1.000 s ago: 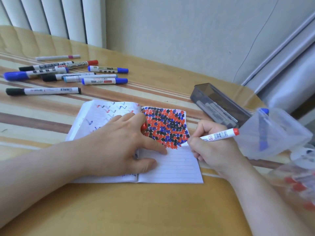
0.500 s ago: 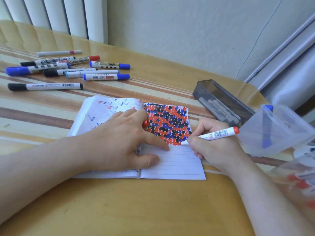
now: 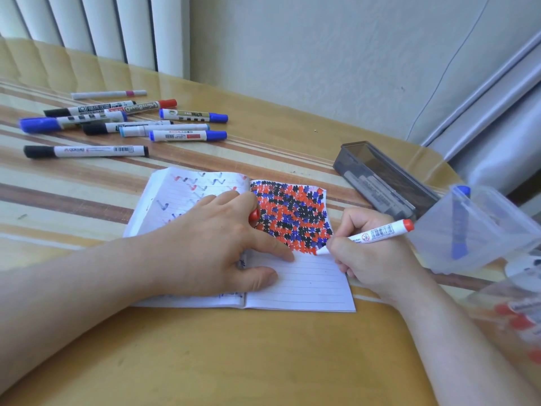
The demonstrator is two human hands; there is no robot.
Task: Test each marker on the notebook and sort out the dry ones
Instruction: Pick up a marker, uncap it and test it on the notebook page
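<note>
Glossy wooden bench [image 3: 234, 361] with pale and brown stripes, filling the lower frame; plain wall and white vertical blinds [image 3: 96, 27] behind it.

Centre, nearest: open lined notebook [image 3: 298, 285] lying flat on the bench. Its right page carries a dense patch of red, blue and black marks in the upper part, bare lines below; its left page shows scattered red and blue zigzags.

Left hand [image 3: 216, 244], lower centre: palm down on the notebook across the fold, fingers spread and pressing the pages flat. A red cap [image 3: 254, 214] shows between the fingers, gripped against the hand.

Right hand [image 3: 369, 253], right of centre: fingers curled round a red marker [image 3: 377, 231], white barrel with a barcode and a red end pointing up and right. The tip touches the right page at the lower edge of the coloured patch.

Right edge: clear plastic tub [image 3: 480, 230], tilted, with a blue marker [image 3: 459, 221] standing inside. Below it, blurred red-capped markers in another clear container [image 3: 515, 312]; details cannot be told.

Upper right of centre: dark translucent box [image 3: 377, 177], open, lying on the bench just beyond the notebook.

Upper left: group of capped markers [image 3: 123, 124] lying loose on the bench, well apart from the notebook, with black, blue and red caps. One black-capped marker [image 3: 87, 150] lies alone nearest the notebook; a thin white pen [image 3: 108, 94] lies farthest back.
</note>
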